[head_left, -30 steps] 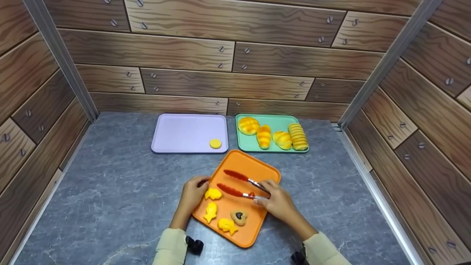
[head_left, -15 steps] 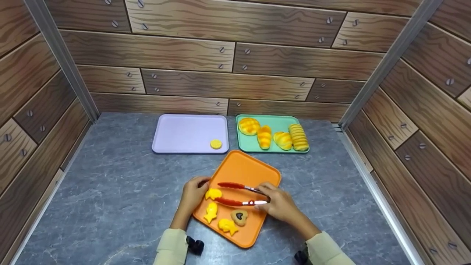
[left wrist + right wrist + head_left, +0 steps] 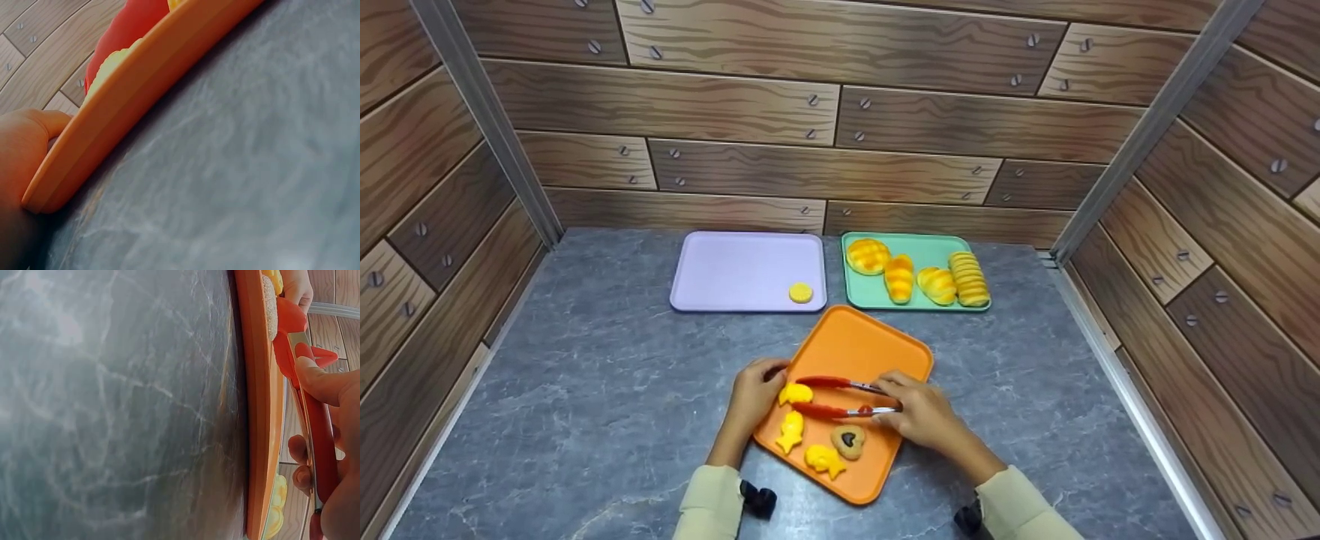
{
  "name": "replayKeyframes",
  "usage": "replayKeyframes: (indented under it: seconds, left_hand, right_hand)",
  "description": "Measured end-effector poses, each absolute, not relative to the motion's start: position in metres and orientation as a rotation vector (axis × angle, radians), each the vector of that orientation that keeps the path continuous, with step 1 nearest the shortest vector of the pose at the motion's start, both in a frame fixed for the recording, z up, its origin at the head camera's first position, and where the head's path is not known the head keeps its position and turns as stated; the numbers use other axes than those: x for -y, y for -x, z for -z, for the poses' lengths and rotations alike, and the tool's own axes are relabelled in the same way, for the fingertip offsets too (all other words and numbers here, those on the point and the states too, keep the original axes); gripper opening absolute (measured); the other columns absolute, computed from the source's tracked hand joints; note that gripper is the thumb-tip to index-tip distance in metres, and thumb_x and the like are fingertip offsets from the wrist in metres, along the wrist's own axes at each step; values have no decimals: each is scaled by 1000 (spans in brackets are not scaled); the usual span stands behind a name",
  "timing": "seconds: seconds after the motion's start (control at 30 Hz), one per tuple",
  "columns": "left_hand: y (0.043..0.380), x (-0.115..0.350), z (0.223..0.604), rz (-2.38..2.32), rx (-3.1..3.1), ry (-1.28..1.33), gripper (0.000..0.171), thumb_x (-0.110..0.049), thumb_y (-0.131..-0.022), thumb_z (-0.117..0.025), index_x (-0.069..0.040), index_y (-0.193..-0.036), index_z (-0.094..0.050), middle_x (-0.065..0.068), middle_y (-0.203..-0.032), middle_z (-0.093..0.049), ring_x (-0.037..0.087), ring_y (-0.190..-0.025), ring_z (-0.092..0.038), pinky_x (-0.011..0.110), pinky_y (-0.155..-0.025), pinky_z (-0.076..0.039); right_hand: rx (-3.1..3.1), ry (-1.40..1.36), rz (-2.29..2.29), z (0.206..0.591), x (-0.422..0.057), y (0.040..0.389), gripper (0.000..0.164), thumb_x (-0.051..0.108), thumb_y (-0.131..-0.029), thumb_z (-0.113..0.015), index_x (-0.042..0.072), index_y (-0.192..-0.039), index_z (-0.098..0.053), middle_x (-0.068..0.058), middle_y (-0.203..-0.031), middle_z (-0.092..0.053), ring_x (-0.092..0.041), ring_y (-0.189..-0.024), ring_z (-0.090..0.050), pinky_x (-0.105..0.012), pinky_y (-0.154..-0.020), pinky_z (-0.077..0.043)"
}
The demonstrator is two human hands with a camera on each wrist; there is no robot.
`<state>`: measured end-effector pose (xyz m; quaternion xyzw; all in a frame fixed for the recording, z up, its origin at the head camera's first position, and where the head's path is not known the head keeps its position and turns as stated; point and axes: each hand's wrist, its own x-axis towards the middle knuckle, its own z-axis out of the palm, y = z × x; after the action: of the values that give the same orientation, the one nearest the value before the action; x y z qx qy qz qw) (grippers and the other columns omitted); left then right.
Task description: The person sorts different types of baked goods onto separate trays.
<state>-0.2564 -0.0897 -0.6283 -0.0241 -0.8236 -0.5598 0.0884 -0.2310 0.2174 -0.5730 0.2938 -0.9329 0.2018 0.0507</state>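
Note:
My right hand (image 3: 922, 409) holds red-tipped metal tongs (image 3: 826, 412) over the orange tray (image 3: 866, 345). Their two red tips lie on either side of the uppermost yellow fish-shaped piece (image 3: 796, 394), with a gap between the arms. In the right wrist view, thumb and fingers wrap the red handle (image 3: 322, 450) of the tongs. My left hand (image 3: 754, 394) grips the tray's left rim, its thumb at the edge in the left wrist view. Lower on the tray lie two more yellow fish pieces (image 3: 790, 433) (image 3: 825, 461) and a heart-shaped cookie (image 3: 848, 442) with a dark centre.
Behind, a lilac tray (image 3: 735, 270) bears one round yellow cookie (image 3: 800, 292). Beside it, a green tray (image 3: 930, 251) holds several toy breads (image 3: 898, 279). The orange tray stands tilted on the grey marbled table (image 3: 607, 390). Wood-patterned walls (image 3: 735, 112) enclose the back and sides.
The tongs have moved down and left from the tray's middle to the uppermost fish piece, and their arms have come closer together. The left hand and the tray stay put.

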Motion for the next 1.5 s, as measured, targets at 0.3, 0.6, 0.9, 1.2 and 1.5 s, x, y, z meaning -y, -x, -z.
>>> replayKeyframes:
  seconds: [0.3,0.6,0.9,1.2,1.5]
  left_hand:
    - [258,90,629,1666,2462,65,20,-10,-95,-65,-8,-111,-77,8,-114,-73,22,-106,-65,39,-92,-51]
    - [256,90,628,1692,2441,73,19,-10,-95,-66,-7,-111,-77,10,-113,-73,23,-107,-65,41,-94,-51]
    - [256,89,628,1692,2450,61,19,-9,-96,-65,-8,-111,-77,9,-113,-73,22,-105,-65,40,-92,-50]
    - [255,90,626,1687,2444,65,19,-8,-96,-65,-8,-111,-77,8,-114,-73,22,-108,-65,40,-93,-51]
    - [256,90,627,1681,2450,48,20,-10,-96,-65,-8,-112,-77,9,-115,-73,24,-110,-65,41,-95,-51]
  right_hand:
    - [2787,-914,-628,578,-217,231,50,43,-86,-77,18,-129,-70,9,-126,-64,-12,-111,-64,-40,-90,-54]
    - [2772,-876,-707,581,-223,229,48,38,-86,-79,16,-128,-70,8,-125,-65,-14,-111,-65,-41,-93,-54]
    - [2777,-818,-871,583,-230,230,51,40,-87,-78,15,-130,-69,10,-127,-64,-14,-116,-62,-43,-97,-52]
    - [2763,-813,-881,584,-236,233,54,43,-86,-77,13,-130,-69,7,-128,-64,-16,-118,-62,-44,-97,-52]
    - [2741,-760,-878,585,-234,236,48,43,-88,-76,18,-128,-70,5,-127,-65,-15,-115,-63,-43,-96,-53]
